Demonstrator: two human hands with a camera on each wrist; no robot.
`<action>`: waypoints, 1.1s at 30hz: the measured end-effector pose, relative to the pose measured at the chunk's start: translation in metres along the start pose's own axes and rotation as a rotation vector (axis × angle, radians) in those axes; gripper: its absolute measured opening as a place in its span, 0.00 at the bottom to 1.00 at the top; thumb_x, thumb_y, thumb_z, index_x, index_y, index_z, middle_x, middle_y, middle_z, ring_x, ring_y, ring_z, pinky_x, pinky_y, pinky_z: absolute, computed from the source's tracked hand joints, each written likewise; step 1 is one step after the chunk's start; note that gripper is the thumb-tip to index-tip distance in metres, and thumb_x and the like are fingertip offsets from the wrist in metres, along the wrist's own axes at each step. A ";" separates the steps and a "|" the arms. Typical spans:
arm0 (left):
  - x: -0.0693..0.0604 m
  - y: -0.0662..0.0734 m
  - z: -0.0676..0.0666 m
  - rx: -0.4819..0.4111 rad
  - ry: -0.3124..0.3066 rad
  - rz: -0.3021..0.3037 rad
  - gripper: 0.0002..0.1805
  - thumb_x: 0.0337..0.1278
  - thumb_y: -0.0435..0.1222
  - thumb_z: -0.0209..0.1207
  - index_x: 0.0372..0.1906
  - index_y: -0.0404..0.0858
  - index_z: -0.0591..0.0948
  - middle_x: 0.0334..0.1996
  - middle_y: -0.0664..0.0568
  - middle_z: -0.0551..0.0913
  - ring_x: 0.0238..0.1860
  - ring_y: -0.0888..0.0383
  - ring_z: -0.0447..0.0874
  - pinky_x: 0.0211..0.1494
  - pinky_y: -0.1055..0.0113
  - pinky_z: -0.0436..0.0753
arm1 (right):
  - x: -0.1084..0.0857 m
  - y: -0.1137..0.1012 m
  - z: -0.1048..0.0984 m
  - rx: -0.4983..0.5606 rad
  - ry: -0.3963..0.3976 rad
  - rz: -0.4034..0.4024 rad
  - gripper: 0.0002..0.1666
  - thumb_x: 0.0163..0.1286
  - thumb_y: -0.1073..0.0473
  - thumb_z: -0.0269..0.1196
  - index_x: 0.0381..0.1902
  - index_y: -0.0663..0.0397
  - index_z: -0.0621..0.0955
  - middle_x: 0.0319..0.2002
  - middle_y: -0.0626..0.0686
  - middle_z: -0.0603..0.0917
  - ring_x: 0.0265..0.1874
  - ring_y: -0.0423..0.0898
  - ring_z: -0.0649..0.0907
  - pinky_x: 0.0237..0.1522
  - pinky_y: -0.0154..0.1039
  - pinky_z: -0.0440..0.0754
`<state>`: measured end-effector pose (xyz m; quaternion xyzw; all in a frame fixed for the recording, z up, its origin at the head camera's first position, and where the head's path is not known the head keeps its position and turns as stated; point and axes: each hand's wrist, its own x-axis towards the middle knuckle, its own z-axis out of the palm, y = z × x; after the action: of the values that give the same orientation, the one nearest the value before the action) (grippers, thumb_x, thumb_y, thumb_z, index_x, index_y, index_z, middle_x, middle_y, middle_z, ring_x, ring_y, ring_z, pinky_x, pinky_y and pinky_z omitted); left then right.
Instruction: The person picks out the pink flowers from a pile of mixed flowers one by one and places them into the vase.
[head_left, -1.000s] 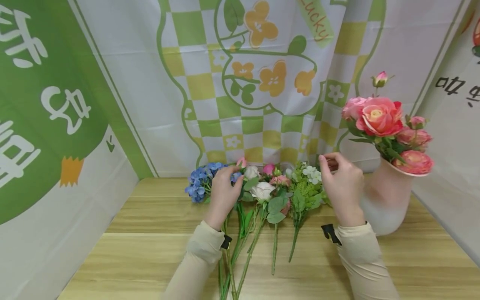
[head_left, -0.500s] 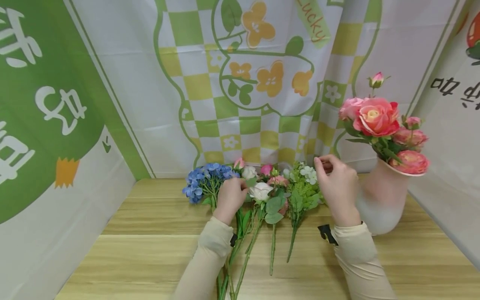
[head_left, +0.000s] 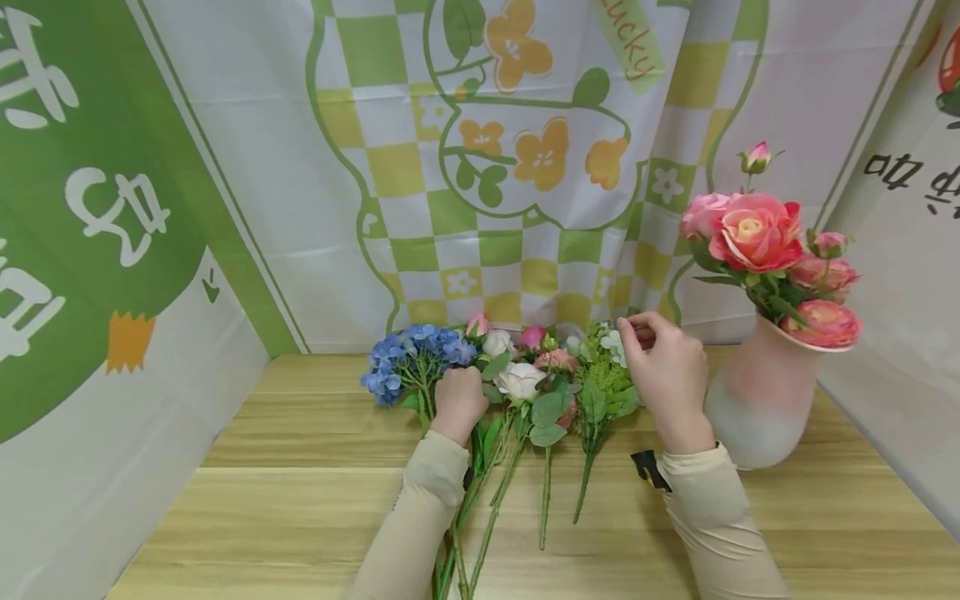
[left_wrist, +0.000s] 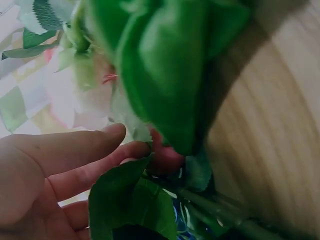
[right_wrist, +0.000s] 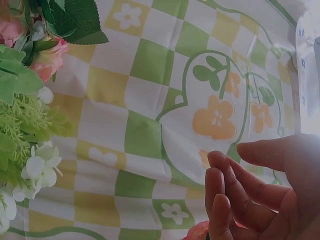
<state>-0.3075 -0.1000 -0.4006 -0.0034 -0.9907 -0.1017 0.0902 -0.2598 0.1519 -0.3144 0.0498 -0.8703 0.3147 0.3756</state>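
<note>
My left hand [head_left: 459, 402] reaches in among artificial flowers on the table, between the blue hydrangea [head_left: 411, 354] and the white roses [head_left: 520, 381]. Up close, its thumb and index finger are apart beside green leaves [left_wrist: 132, 200] and a dark stem [left_wrist: 212, 206]; some fingertips are hidden by leaves, and no grip shows. My right hand [head_left: 666, 371] hovers with loosely bent fingers, nothing between them, right of the green sprig with white blossoms [head_left: 606, 387]. In the right wrist view, that sprig's white blossoms [right_wrist: 40, 167] are apart from the fingers.
A pink-and-white vase [head_left: 765, 400] holding pink roses [head_left: 759, 233] stands to the right, close to my right hand. Several green stems [head_left: 491, 517] point toward the front edge of the wooden table [head_left: 285, 500]. A checked cloth [head_left: 420, 200] hangs behind.
My left hand has come down from over the hydrangea, moving slightly right and nearer, in among the stems and leaves. The right hand has drifted slightly left, still holding nothing.
</note>
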 end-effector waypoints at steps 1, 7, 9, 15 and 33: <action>0.000 -0.001 0.002 0.011 -0.007 -0.008 0.09 0.50 0.33 0.66 0.19 0.41 0.81 0.22 0.45 0.81 0.30 0.45 0.80 0.28 0.55 0.79 | 0.000 0.000 0.000 0.000 -0.002 0.002 0.18 0.69 0.47 0.58 0.35 0.56 0.84 0.26 0.54 0.87 0.20 0.49 0.83 0.24 0.47 0.77; 0.001 -0.005 0.008 0.073 -0.100 -0.063 0.09 0.50 0.36 0.66 0.39 0.41 0.85 0.37 0.42 0.85 0.41 0.42 0.80 0.43 0.48 0.79 | 0.001 0.001 0.000 0.001 -0.017 0.010 0.20 0.70 0.45 0.56 0.36 0.56 0.84 0.27 0.54 0.87 0.21 0.49 0.83 0.25 0.47 0.78; 0.002 -0.007 0.009 0.077 -0.126 -0.071 0.14 0.49 0.37 0.67 0.45 0.43 0.85 0.40 0.42 0.85 0.42 0.42 0.80 0.44 0.48 0.80 | 0.001 0.000 0.000 0.000 -0.019 0.013 0.20 0.69 0.46 0.57 0.36 0.56 0.84 0.28 0.54 0.87 0.21 0.49 0.83 0.26 0.47 0.78; 0.005 -0.012 0.011 0.021 -0.148 -0.100 0.22 0.46 0.42 0.70 0.49 0.41 0.83 0.42 0.42 0.85 0.39 0.45 0.83 0.39 0.50 0.82 | 0.000 0.000 0.000 -0.007 -0.020 0.016 0.18 0.69 0.47 0.58 0.36 0.56 0.84 0.28 0.54 0.87 0.21 0.49 0.83 0.26 0.47 0.77; 0.003 -0.013 0.004 -0.301 -0.118 -0.136 0.20 0.47 0.34 0.67 0.09 0.44 0.71 0.10 0.50 0.75 0.14 0.54 0.73 0.18 0.63 0.68 | -0.001 0.000 0.002 0.002 -0.039 0.006 0.19 0.69 0.47 0.57 0.37 0.56 0.84 0.28 0.55 0.87 0.22 0.50 0.83 0.28 0.48 0.77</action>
<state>-0.3111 -0.1121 -0.4067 0.0444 -0.9658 -0.2543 0.0234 -0.2599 0.1505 -0.3162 0.0538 -0.8772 0.3157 0.3577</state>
